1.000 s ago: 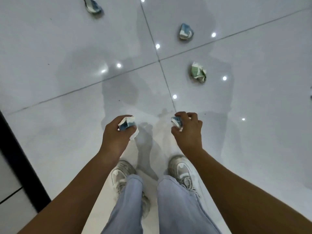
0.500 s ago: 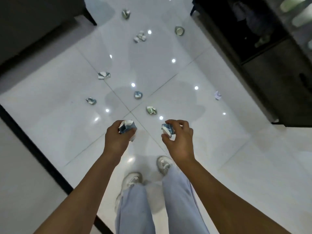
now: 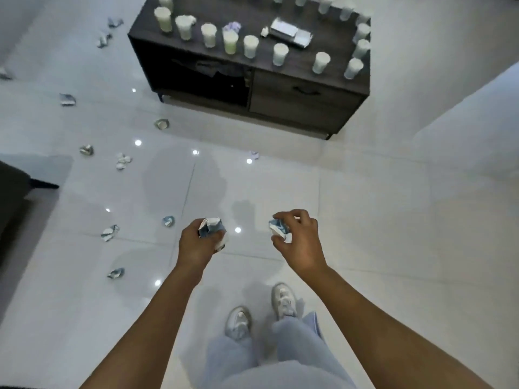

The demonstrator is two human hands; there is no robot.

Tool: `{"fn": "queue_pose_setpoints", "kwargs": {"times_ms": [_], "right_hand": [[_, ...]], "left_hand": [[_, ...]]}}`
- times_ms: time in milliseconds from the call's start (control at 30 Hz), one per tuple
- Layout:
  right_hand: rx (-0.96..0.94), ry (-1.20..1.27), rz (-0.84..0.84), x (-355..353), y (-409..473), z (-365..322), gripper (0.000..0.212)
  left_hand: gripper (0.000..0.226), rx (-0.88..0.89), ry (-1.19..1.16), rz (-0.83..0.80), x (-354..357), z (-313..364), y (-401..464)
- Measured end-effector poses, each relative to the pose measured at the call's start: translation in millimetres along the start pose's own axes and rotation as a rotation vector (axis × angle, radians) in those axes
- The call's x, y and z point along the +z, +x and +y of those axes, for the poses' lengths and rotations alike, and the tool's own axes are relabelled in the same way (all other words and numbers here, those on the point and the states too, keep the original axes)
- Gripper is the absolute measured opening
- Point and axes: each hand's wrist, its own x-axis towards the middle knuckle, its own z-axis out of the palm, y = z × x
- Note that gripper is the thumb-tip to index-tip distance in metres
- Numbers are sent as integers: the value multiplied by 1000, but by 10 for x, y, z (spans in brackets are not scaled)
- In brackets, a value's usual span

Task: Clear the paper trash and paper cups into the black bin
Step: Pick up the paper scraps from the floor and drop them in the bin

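Note:
My left hand grips a crumpled blue-and-white paper ball in front of me above the floor. In the fingertips of my right hand sits a second crumpled paper ball. Several more paper scraps lie on the white tiles to the left, such as one near my left hand and another closer in. Several paper cups, such as one, stand on the dark cabinet ahead. No black bin is in view.
The dark cabinet has an open shelf on the left and a drawer on the right. A dark piece of furniture juts in from the left edge. A white wall rises at right. My shoes stand on glossy tiles.
The view has swung up and to the right, from the floor at my feet to the cabinet with cups. Both hands keep hold of their paper balls and have spread a little apart.

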Motion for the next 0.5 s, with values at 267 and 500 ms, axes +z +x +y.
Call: {"fn": "queue_pose_setpoints", "kwargs": {"times_ms": [267,500], "right_hand": [[277,124,369,-1259,-933,905,38],[542,183,646,-2123,-2044,2137,39]], "left_hand": [[10,133,295,-386,1485,337,-705],[11,210,529,-695,3252,124,-1566]]}}
